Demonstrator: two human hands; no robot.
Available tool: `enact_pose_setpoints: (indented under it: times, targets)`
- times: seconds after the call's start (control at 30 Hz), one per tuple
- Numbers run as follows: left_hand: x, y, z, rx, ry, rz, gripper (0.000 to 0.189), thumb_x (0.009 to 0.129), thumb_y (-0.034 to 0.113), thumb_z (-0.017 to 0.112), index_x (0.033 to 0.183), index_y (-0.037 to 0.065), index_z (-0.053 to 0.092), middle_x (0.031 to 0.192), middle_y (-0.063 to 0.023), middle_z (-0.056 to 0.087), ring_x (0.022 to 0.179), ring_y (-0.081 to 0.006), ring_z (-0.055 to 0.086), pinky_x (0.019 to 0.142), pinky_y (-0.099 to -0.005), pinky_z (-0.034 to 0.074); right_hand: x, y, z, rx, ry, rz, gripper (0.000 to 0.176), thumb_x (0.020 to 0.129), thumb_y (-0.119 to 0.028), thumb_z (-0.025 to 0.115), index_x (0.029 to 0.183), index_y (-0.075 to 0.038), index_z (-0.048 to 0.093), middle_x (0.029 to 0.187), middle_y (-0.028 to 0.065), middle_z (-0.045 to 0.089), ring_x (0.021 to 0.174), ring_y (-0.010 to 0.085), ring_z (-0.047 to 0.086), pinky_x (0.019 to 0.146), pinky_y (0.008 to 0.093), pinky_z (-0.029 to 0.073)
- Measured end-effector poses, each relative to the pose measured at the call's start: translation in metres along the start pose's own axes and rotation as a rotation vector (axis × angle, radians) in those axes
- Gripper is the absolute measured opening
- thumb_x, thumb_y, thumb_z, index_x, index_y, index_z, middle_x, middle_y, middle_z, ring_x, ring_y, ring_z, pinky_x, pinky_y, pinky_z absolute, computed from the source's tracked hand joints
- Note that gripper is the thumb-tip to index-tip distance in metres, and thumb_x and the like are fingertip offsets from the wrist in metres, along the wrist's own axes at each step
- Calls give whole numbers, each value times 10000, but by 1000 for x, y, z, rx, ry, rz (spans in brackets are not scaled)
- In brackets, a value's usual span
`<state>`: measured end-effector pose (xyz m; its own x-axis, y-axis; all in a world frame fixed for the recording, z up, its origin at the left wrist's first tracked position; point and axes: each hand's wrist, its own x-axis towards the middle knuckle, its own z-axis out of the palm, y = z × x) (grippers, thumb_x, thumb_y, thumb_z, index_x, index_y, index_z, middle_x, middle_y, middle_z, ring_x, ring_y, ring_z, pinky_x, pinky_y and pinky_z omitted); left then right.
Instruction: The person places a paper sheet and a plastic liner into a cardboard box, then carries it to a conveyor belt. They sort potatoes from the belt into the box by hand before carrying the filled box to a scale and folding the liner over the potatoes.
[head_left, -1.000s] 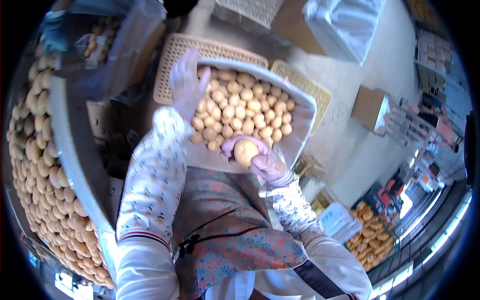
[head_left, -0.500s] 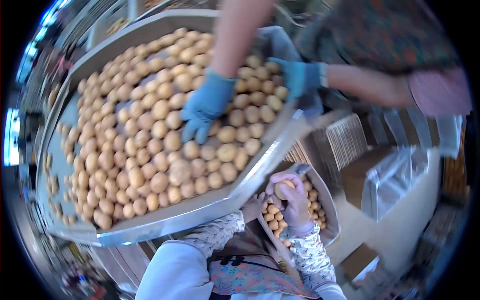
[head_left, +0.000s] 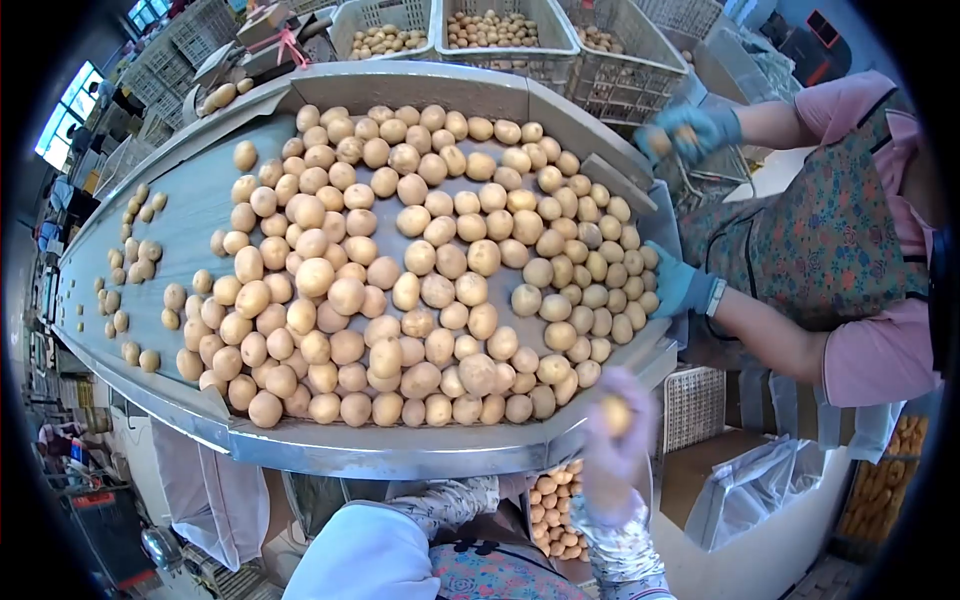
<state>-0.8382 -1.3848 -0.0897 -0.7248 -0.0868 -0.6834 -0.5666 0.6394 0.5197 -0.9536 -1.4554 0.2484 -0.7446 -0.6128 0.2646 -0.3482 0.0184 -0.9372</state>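
My right hand (head_left: 612, 460), in a purple glove and blurred by motion, is closed around a potato (head_left: 615, 413) near the right corner of the metal sorting table (head_left: 340, 455). Below that rim, a box lined with pale plastic holds several potatoes (head_left: 556, 510). My left hand (head_left: 513, 487) is at the table's near edge beside this box; its fingers are mostly hidden. Many loose potatoes (head_left: 440, 290) cover the table in front of me.
To the right stands a co-worker in a flowered apron (head_left: 830, 230). One blue-gloved hand (head_left: 685, 282) touches the table's right end, another (head_left: 695, 132) is raised beside it. Plastic crates (head_left: 510, 62) of potatoes line the far side. A plastic-lined carton (head_left: 690, 480) sits at right.
My right hand has moved from above the lined box up to the table's corner, still holding a potato. The co-worker's hands have withdrawn rightward from the potatoes. My view has turned.
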Motion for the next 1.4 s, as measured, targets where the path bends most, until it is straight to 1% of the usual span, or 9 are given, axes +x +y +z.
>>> enact_pose_setpoints:
  times: [0.1, 0.3, 0.67, 0.77, 0.87, 1.07, 1.13, 1.2, 1.4]
  targets:
    - [-2, -1, -5, -26, -6, -13, 445, 919, 399, 574, 1238, 89, 582, 905, -166, 688, 846, -326, 707, 718, -454, 558, 48, -45, -29, 1, 385, -433, 395, 838, 3, 673, 1218, 12, 565, 1176, 147, 600, 1046, 247, 602, 924, 368, 494]
    - [-4, 4, -9, -28, -34, -39, 453, 903, 425, 585, 1180, 68, 621, 895, -182, 697, 850, -338, 711, 724, -461, 561, 174, -83, 107, -412, -6, -944, 533, 840, -116, 698, 1326, 17, 526, 1295, 204, 565, 1181, 344, 558, 1006, 438, 449]
    - [-21, 4, -7, -126, -142, -141, 493, 874, 473, 604, 1072, 30, 693, 876, -212, 712, 857, -358, 718, 736, -473, 566, -157, 166, -106, -809, -46, 290, 638, 953, -171, 624, 1489, 48, 355, 1499, 247, 421, 1372, 400, 421, 1160, 451, 308]
    - [-17, -6, -16, -180, -205, -272, 509, 866, 486, 610, 1043, 20, 713, 871, -221, 717, 859, -364, 720, 740, -476, 568, -253, 221, -117, -776, -167, 666, 579, 919, -273, 684, 1389, 21, 518, 1392, 260, 529, 1317, 419, 477, 1118, 477, 372]
    - [3, -9, -7, -98, -154, -498, 498, 842, 478, 645, 953, 1, 727, 921, -240, 720, 942, -386, 711, 814, -494, 561, -244, 245, -79, -714, -355, 686, 440, 735, -195, 700, 1150, -77, 613, 1145, 191, 592, 1125, 410, 539, 959, 485, 438]
    - [-3, -67, 28, -105, 73, -251, 404, 878, 360, 636, 1092, 23, 699, 958, -234, 719, 960, -410, 695, 839, -482, 546, -290, 373, -69, -558, -301, 286, 704, 792, -384, 683, 1377, -39, 500, 1426, 196, 480, 1367, 349, 405, 1172, 516, 242]
    - [-7, -55, 22, -213, 92, -334, 384, 885, 336, 635, 1102, 26, 693, 938, -228, 719, 933, -398, 699, 815, -471, 544, -245, 334, -143, -665, -732, 715, 723, 805, -430, 686, 1413, -91, 490, 1429, 193, 487, 1370, 334, 408, 1161, 522, 262]
    - [-9, -49, 22, -347, 89, -439, 375, 886, 328, 638, 1099, 24, 691, 912, -217, 721, 887, -375, 707, 779, -452, 543, -344, 366, -182, -872, -271, 461, 726, 809, -425, 699, 1435, -125, 485, 1442, 181, 478, 1364, 354, 408, 1148, 543, 272]
    - [-6, -42, 22, -452, 213, -505, 323, 902, 272, 639, 903, -48, 685, 638, -42, 592, 539, -150, 548, 504, -339, 449, -454, 307, -253, -903, -526, 742, 526, 844, -277, 662, 1321, -66, 586, 1466, 172, 445, 1394, 398, 341, 1151, 595, 234]
